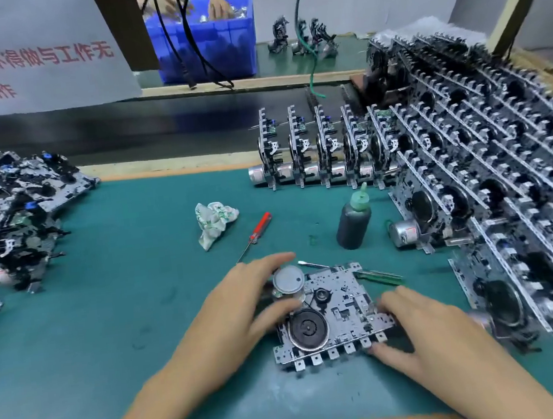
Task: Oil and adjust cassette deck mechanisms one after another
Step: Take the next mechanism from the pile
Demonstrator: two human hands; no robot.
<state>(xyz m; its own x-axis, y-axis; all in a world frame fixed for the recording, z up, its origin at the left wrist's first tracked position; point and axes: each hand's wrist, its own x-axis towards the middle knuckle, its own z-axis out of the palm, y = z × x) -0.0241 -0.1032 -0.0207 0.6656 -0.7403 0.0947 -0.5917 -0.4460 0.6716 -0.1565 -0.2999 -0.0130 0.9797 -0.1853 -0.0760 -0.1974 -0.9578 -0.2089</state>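
the cassette deck mechanism (332, 316) lies flat on the green mat (123, 295) at about 6 o'clock of the view, close to the person, likely so both hands can steady and turn it while its moving parts face up. the left hand (242, 313) comes in from 8 o'clock and grasps the mechanism's upper left corner, fingers curled over the round silver motor (288, 282) and thumb against the edge near the flywheel (307, 328). the right hand (416, 327) grasps the lower right corner from 4 o'clock, fingertips curled onto the row of tabs along the front edge; this 2-sided hold looks meant to pin the plate. the oil bottle (354, 221) with its green nozzle stands upright at 1 o'clock of the mechanism, near but apart, and the red-handled screwdriver (257, 234) lies at 11 o'clock beside a crumpled cloth (214, 221), all seemingly kept within reach for oiling and adjusting. a green-handled tool (377, 275) lies just behind the mechanism. a row of mechanisms (324, 154) stands on edge at 12 to 1 o'clock, a big stack (493, 184) fills 3 o'clock and a loose heap (10, 215) sits at 9 o'clock. the mechanism is a perforated silver metal plate with a dark ribbed flywheel, a small black hub and a thin belt.
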